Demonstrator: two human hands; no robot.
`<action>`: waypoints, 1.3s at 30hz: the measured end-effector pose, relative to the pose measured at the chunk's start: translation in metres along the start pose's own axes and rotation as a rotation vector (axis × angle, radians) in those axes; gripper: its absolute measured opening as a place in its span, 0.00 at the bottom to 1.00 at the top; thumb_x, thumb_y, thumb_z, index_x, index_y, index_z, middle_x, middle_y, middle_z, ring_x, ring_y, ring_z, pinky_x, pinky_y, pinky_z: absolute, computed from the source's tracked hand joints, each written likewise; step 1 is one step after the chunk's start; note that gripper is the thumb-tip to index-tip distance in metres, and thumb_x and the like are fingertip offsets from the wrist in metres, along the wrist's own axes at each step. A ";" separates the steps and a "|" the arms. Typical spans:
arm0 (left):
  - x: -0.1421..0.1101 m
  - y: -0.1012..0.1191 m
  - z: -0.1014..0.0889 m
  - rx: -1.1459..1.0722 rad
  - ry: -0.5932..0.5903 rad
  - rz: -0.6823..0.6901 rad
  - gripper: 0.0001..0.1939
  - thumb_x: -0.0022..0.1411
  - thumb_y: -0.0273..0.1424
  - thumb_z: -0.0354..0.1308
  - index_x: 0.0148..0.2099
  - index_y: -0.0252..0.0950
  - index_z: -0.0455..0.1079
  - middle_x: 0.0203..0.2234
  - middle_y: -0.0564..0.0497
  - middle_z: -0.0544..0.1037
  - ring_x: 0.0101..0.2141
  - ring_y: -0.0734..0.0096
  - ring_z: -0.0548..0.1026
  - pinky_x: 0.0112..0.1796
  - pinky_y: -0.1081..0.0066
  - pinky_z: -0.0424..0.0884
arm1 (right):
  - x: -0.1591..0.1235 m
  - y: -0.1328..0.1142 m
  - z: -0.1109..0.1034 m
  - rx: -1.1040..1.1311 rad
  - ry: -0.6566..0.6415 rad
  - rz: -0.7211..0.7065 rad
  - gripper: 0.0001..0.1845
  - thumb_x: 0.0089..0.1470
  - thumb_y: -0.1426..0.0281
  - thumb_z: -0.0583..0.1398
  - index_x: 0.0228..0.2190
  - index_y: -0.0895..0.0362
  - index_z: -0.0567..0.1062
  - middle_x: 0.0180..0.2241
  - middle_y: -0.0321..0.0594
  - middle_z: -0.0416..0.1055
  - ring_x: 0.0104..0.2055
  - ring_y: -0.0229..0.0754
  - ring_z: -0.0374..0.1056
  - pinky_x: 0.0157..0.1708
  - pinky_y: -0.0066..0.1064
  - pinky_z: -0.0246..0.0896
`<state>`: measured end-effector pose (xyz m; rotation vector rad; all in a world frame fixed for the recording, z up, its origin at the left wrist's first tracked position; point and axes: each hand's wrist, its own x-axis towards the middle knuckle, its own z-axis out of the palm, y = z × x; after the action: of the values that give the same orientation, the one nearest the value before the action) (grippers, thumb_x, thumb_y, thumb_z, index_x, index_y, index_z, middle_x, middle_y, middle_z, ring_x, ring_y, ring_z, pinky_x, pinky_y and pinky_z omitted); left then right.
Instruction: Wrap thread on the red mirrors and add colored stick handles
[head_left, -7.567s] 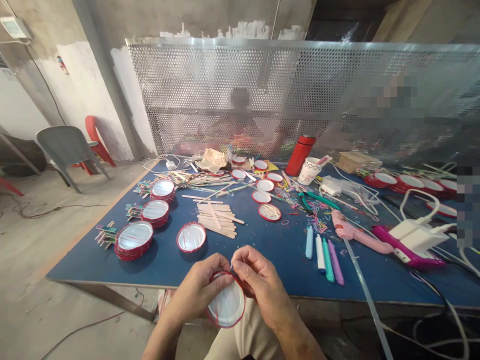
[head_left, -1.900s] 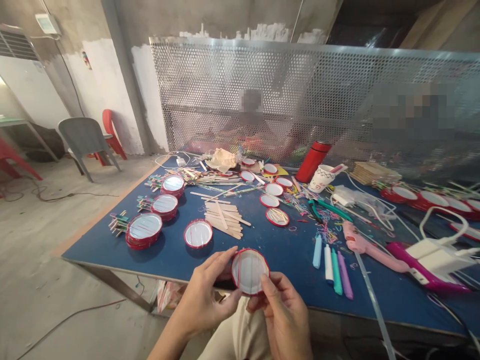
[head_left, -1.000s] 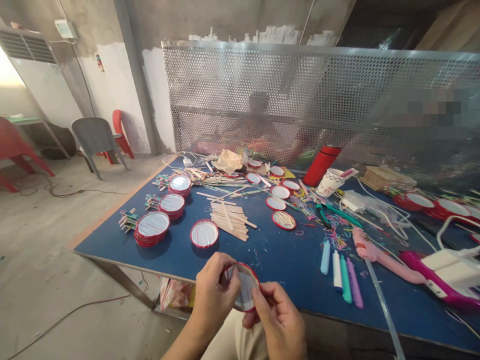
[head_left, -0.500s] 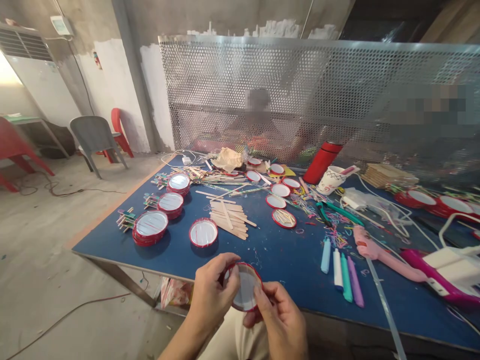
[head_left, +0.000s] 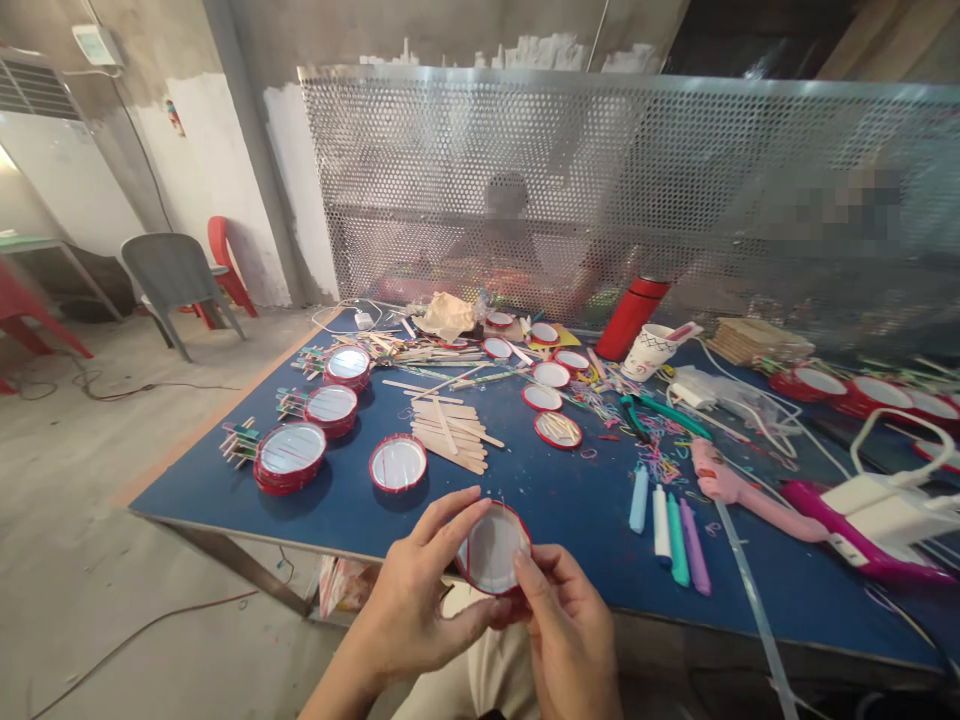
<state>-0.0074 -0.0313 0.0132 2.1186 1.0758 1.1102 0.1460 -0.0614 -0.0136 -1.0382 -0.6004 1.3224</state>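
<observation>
Both my hands hold one round red-rimmed lid [head_left: 493, 547] with a white inside, just over the near edge of the blue table [head_left: 570, 500]. My left hand [head_left: 424, 590] cups its left side with the fingers curled round the rim. My right hand [head_left: 562, 625] pinches its lower right edge with the thumb on the rim. Another red-rimmed lid [head_left: 397, 462] lies flat on the table just beyond my hands, and wooden craft sticks [head_left: 448, 430] lie behind it.
Stacks of red lids [head_left: 289, 455] line the table's left edge. Four marker pens [head_left: 667, 520], a pink glue gun [head_left: 724, 482], a magenta one [head_left: 862, 545], cables, a red flask [head_left: 630, 318] and a paper cup [head_left: 654, 350] lie to the right. A perforated metal screen [head_left: 600, 190] stands behind, with a person beyond it.
The lid has turned in my hands to face more upright, white inside toward me. My left fingers have spread wider round its rim. The view shifted slightly.
</observation>
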 end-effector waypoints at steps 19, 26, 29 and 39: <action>-0.006 -0.003 0.007 0.112 0.014 0.036 0.50 0.47 0.18 0.59 0.72 0.44 0.51 0.63 0.38 0.70 0.61 0.50 0.74 0.55 0.57 0.79 | -0.001 0.000 -0.001 -0.075 0.051 -0.054 0.20 0.48 0.52 0.72 0.29 0.55 0.78 0.22 0.34 0.73 0.24 0.38 0.65 0.25 0.28 0.58; -0.006 -0.004 0.009 0.087 0.038 0.042 0.49 0.49 0.17 0.59 0.73 0.43 0.54 0.64 0.38 0.70 0.61 0.50 0.74 0.52 0.63 0.81 | -0.005 -0.004 0.006 -0.043 0.089 -0.046 0.20 0.47 0.53 0.73 0.28 0.55 0.79 0.22 0.34 0.73 0.24 0.37 0.64 0.26 0.27 0.59; -0.007 -0.007 0.008 0.076 0.048 0.045 0.47 0.50 0.17 0.58 0.72 0.42 0.56 0.63 0.40 0.72 0.60 0.53 0.75 0.55 0.62 0.78 | -0.004 -0.004 0.005 -0.043 0.065 -0.039 0.19 0.48 0.53 0.73 0.28 0.55 0.78 0.21 0.33 0.73 0.23 0.36 0.64 0.26 0.26 0.59; -0.005 -0.006 0.007 0.118 0.049 0.024 0.50 0.47 0.21 0.65 0.72 0.44 0.55 0.61 0.40 0.75 0.56 0.49 0.79 0.51 0.58 0.82 | 0.002 0.003 0.000 -0.004 0.090 -0.049 0.20 0.47 0.51 0.73 0.29 0.53 0.77 0.23 0.33 0.75 0.24 0.39 0.67 0.26 0.28 0.63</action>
<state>-0.0059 -0.0328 0.0023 2.2116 1.1675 1.1402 0.1446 -0.0600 -0.0166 -1.0741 -0.5575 1.2257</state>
